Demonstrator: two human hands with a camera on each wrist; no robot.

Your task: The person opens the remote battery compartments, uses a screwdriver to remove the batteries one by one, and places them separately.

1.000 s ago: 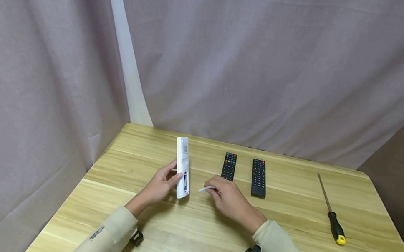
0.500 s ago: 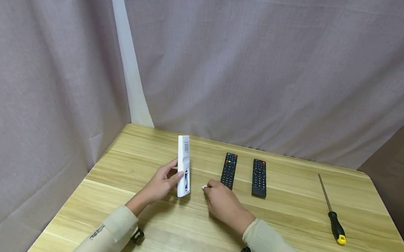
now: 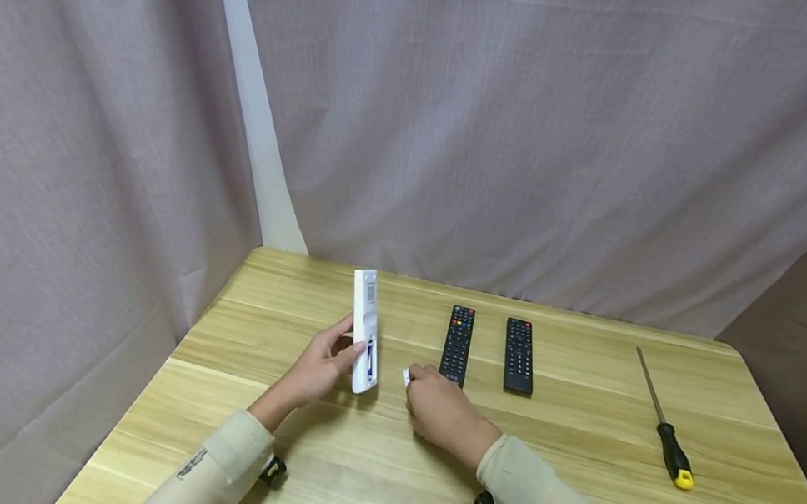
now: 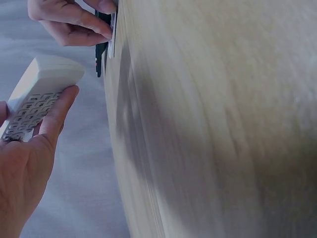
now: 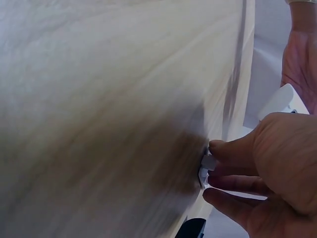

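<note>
My left hand (image 3: 313,371) grips a white remote control (image 3: 365,306) around its middle, raised over the table and turned with its back facing me. The battery compartment in its lower back is uncovered, with a battery showing inside. In the left wrist view, the keypad side of the white remote (image 4: 37,106) shows above the fingers. Low at the tabletop, my right hand (image 3: 446,409) pinches a small white battery cover (image 5: 207,163) between thumb and fingertips. Most of the battery cover is hidden by the fingers in the head view.
A black remote with coloured buttons (image 3: 458,343) lies just beyond my right hand. Another black remote (image 3: 518,356) lies to its right. Farther right is a screwdriver (image 3: 673,453) with a black and yellow handle. A grey curtain (image 3: 502,130) hangs behind the wooden table (image 3: 359,490).
My right hand has lowered and drawn slightly back toward me with the battery cover, bringing it down to the tabletop. The left hand and white remote have barely moved.
</note>
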